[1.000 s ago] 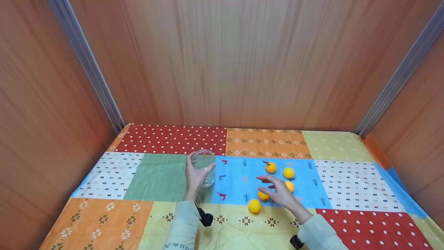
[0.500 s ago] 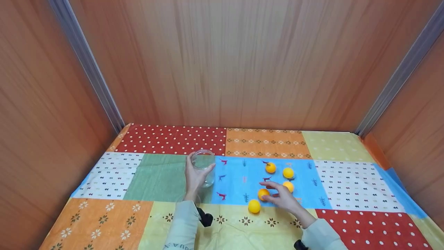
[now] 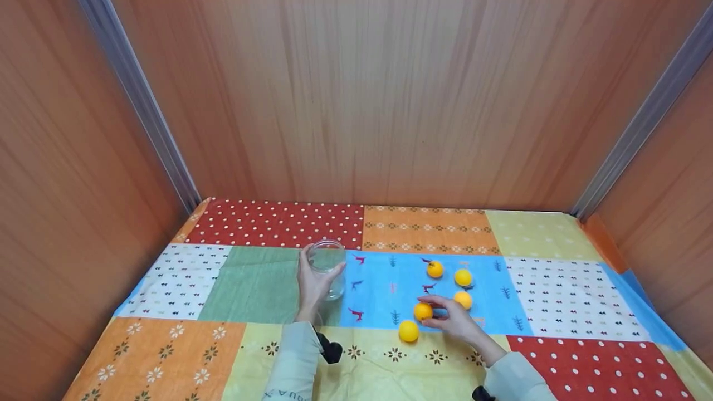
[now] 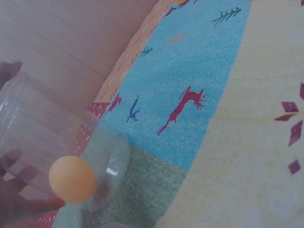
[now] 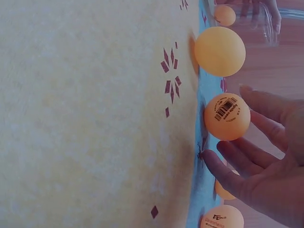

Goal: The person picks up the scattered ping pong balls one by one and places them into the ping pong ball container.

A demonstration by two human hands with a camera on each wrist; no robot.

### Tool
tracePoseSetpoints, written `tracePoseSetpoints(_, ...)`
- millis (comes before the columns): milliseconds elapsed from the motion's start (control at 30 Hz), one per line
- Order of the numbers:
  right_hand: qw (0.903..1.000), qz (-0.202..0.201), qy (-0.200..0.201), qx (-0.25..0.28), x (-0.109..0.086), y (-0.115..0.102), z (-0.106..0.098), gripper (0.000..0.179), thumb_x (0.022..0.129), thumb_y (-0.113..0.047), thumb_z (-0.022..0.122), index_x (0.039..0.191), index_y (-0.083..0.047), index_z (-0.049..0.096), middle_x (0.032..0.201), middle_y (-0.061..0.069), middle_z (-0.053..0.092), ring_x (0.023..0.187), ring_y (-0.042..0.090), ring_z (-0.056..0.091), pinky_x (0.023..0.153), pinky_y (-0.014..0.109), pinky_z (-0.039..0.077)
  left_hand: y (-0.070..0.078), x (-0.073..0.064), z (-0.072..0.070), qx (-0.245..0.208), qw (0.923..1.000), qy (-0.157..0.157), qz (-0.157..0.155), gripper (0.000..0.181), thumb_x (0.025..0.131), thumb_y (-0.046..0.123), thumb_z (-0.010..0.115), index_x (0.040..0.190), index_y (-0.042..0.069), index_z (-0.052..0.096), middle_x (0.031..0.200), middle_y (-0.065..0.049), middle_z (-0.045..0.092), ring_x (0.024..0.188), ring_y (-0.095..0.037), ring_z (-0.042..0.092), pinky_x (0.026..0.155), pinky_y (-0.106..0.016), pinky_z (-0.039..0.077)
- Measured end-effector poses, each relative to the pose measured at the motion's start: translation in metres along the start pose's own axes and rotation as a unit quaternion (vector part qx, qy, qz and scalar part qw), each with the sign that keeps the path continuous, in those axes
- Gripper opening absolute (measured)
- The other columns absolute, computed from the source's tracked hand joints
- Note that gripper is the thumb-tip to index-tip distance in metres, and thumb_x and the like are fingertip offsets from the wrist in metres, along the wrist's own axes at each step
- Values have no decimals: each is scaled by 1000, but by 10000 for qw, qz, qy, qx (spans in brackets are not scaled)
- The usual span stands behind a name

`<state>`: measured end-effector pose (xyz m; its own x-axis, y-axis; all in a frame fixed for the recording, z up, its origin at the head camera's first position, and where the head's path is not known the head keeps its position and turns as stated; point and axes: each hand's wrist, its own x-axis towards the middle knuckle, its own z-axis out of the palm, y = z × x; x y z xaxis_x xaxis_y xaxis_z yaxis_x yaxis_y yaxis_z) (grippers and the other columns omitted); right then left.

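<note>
My left hand (image 3: 317,281) grips a clear jar (image 3: 335,287), its fingers and thumb around the side. In the left wrist view an orange ping-pong ball (image 4: 72,179) overlaps the lower part of the jar; the head view does not show this ball. The right hand (image 3: 454,320) is low over the cloth, fingers spread about another orange ping-pong ball (image 3: 423,312). Its printed barcode faces the right wrist camera, where a gap shows between that ball (image 5: 227,116) and the lowest fingertip (image 5: 209,159). A plain ball (image 3: 408,331) lies just nearer the person.
Behind the right hand lie three more orange balls, one beside the knuckles (image 3: 463,300) and two farther back, including a far ball (image 3: 434,269). A patchwork cloth (image 3: 267,284) covers the table. Wood-patterned panels (image 3: 356,111) enclose the back and both sides.
The right hand has lowered and drawn slightly toward the person, its fingers coming around the barcode-marked ball. My left hand and the jar have stayed in place.
</note>
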<state>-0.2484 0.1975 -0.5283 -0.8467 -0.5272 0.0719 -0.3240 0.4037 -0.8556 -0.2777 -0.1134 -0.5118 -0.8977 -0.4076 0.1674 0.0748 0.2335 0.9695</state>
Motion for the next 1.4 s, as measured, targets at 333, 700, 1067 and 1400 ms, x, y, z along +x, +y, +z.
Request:
tracePoseSetpoints(333,9998,197,-4,-37,3,9,4,41,83,-8,60,122,-3,50,121,17,49,106,33,50,86,42,42,0,0,0,4,10000,31,5,75,66,30,78,125,18,33,122,-3,41,114,-20,37,93,-49,33)
tracePoseSetpoints(700,9997,225,83,9,7,7,8,36,85,-6,57,121,-3,51,122,16,49,111,32,46,88,38,42,0,-1,0,29,10000,-4,-40,84,61,46,76,127,19,32,125,-4,41,116,-22,37,93,-50,33)
tracePoseSetpoints(1067,9997,94,210,45,8,2,8,37,85,-5,56,121,-2,51,121,18,49,108,33,48,86,38,43,1,-2,-1,-36,10000,6,22,82,62,44,77,126,18,33,125,-5,41,117,-22,36,94,-50,31)
tracePoseSetpoints(1400,9995,-134,273,57,8,-38,6,35,83,7,54,117,8,50,119,27,47,108,42,44,85,47,41,1,-1,0,-7,9999,20,100,77,64,35,78,125,17,34,127,-9,41,120,-25,35,95,-49,30)
